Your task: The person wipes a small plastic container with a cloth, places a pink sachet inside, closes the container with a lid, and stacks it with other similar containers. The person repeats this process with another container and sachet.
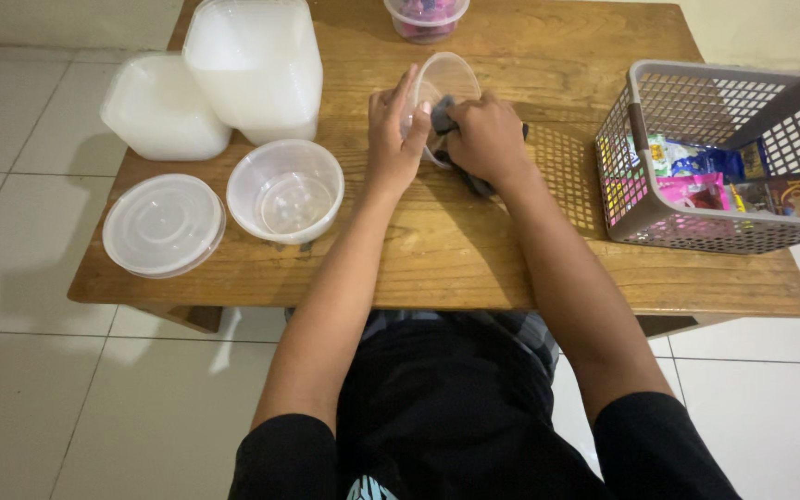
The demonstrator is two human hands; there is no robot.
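Left hand (393, 139) grips the clear plastic bowl (443, 88), tipped on its side mid-surface (474, 250); right hand (485, 139) has its fingers closed on a dark cloth (444, 118) pressed inside it.

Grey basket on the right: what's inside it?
Inside the grey basket lie several colourful sachets in pink, blue, green and brown, seen over the rim and through the mesh. Its near wall covers the bottom, so their count and anything beneath stay hidden.

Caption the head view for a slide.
Left hand steadies a clear tub while right hand presses a dark cloth inside.
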